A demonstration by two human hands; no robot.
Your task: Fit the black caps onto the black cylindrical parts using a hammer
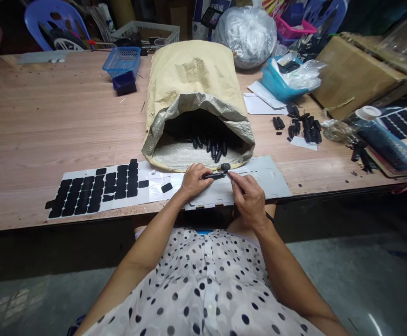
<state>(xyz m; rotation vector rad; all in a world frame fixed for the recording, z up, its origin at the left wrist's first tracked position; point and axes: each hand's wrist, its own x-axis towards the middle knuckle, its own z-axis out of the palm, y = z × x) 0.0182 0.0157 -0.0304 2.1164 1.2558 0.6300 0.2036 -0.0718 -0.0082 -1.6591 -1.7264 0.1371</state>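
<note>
My left hand [197, 181] is closed round a slim black piece [217, 176], pressing it flat on a grey-white board [270, 179] at the table's front edge. Closed in my right hand [249, 193] is the thin handle of what looks like a small hammer; its dark round head [225, 166] is just above the far end of the black piece. Whether they touch, I cannot tell. Directly beyond both hands lies a large tan sack [192, 65], its mouth facing me, with several black pieces [218, 151] inside. One loose black pad [166, 187] is left of my left hand.
Left on the table, a white sheet [143, 193] carries rows of black pads [91, 191]. Blue baskets [122, 60] stand beyond. To the right are black parts [308, 128], a turquoise basket [277, 84], a cardboard box [357, 70] and a stuffed plastic bag [247, 35].
</note>
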